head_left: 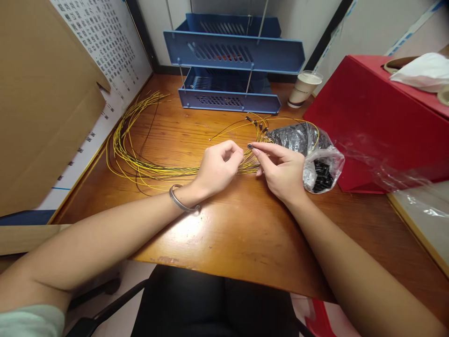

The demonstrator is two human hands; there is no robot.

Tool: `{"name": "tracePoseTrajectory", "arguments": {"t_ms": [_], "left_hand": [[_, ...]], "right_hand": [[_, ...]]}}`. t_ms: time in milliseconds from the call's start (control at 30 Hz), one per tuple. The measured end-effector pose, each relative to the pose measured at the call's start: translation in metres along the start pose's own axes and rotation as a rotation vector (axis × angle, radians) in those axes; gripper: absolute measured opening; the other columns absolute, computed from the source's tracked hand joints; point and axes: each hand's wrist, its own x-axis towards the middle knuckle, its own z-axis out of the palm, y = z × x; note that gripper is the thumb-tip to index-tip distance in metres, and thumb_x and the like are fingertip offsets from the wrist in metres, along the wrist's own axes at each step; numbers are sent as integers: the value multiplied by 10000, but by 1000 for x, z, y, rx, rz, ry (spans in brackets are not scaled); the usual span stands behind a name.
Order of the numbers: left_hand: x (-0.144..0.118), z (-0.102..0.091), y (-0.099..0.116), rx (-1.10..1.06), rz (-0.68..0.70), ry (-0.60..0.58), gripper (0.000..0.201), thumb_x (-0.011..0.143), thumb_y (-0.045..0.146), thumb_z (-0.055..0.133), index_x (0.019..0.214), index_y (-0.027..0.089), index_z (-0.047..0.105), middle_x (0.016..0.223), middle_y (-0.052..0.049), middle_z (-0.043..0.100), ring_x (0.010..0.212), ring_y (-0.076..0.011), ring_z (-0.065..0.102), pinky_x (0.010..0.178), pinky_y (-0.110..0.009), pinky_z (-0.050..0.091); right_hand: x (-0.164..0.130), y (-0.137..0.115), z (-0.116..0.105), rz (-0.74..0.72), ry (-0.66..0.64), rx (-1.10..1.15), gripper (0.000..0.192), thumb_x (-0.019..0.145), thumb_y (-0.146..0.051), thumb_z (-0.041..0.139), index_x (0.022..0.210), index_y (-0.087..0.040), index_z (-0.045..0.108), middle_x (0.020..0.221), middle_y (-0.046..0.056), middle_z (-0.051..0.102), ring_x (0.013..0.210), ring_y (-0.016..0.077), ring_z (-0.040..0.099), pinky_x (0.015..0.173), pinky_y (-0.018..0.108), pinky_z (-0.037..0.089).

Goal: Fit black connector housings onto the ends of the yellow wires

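My left hand [220,167] is closed over the wire bundle, thumb pressed to the curled fingers; whatever lies between them is hidden. Just to its right, my right hand [282,171] pinches a small black plastic piece [250,146] between thumb and index finger. The yellow and black wires [121,135] form a long loop on the left of the table and run behind both hands. Several wire ends near the right hand carry black fittings [255,123]. A clear plastic bag [331,161] holding small black pieces [322,177] lies beside my right hand.
A blue two-tier tray rack [231,51] stands at the back of the wooden table [224,234]. Right of it are a paper cup [304,89] and a large red box [382,126]. Cardboard [45,103] leans at the left.
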Motion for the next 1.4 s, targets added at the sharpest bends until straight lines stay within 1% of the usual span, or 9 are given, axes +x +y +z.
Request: {"name": "tracePoseTrajectory", "arguments": {"t_ms": [200,467,600,733,833,933,1033,1233,1400], "left_hand": [[1,-1,1,39,2,3,201,861,210,548,665,166,555,577,29,538,553,-82,471,551,-240,373],[0,0,0,69,-7,-5,205,866,244,562,674,171,560,566,22,536,563,-93,471,545,-241,362],[-1,0,0,63,-11,-8,203,868,249,570,681,170,565,563,23,546,560,-93,484,548,-238,375],[-1,1,-1,59,-5,-9,200,864,245,577,680,167,568,570,24,553,561,-92,489,550,-238,377],[-1,1,0,62,-9,-11,204,862,244,576,673,168,563,576,21,556,564,-94,486,552,-241,376],[-1,1,1,58,-14,-13,215,864,258,583,669,172,556,569,21,552,566,-98,483,548,-240,370],[-1,1,1,62,-12,-19,219,863,265,585,666,175,554,564,19,549,571,-102,486,547,-239,366],[0,1,-1,60,-15,-24,207,862,259,579,675,171,567,566,19,555,573,-102,489,548,-237,372],[0,1,0,53,-13,-33,210,856,246,576,661,170,557,572,22,558,566,-95,488,551,-238,375]], "right_hand": [[-2,0,1,-40,13,-24,161,856,-284,735,979,-225,821,819,35,792,445,104,606,410,250,485],[-3,1,0,-79,-9,-53,160,873,-269,713,979,-241,830,766,18,782,449,107,606,432,251,471],[-3,3,0,-104,-7,-89,166,882,-296,706,985,-243,825,856,30,800,480,104,594,453,262,473],[-2,5,0,-95,-8,-42,171,870,-315,726,1002,-234,797,972,44,798,529,108,613,471,268,503],[-1,5,0,-109,4,-9,145,861,-316,739,965,-226,783,977,49,789,549,112,624,469,270,507],[-2,3,-1,-121,-6,-48,141,863,-322,735,948,-224,790,939,46,787,532,104,603,467,268,501],[-3,3,-1,-117,-7,-65,145,862,-326,737,949,-227,797,918,43,787,520,100,596,458,262,496],[-3,1,3,-57,12,60,143,857,-330,753,957,-228,763,974,45,787,502,99,615,406,252,495],[-3,0,3,-50,11,77,139,845,-331,768,924,-218,752,908,37,778,483,94,596,390,248,467]]}}
